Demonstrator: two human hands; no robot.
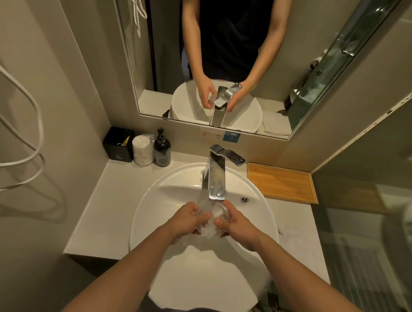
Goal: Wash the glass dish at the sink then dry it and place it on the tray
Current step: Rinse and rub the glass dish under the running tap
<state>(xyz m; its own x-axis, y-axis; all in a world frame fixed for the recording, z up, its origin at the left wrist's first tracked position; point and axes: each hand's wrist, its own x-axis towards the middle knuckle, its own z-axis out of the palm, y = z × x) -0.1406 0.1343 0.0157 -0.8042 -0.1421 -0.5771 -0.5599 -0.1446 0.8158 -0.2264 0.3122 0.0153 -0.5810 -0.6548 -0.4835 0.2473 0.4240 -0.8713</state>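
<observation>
A small clear glass dish (212, 216) is held over the white round sink (169, 189), right under the spout of the chrome faucet (217, 176). Water runs from the spout into the dish. My left hand (191, 220) grips the dish's left side with the thumb over its rim. My right hand (235, 224) grips its right side, thumb on the rim. A wooden tray (280, 183) lies on the counter to the right of the faucet, with nothing on it.
At the back left of the counter stand a black box (118, 145), a wrapped white roll (143, 150) and a dark pump bottle (162, 149). A mirror (220, 62) hangs behind the faucet. White cords (34, 147) hang on the left wall. A glass partition is at right.
</observation>
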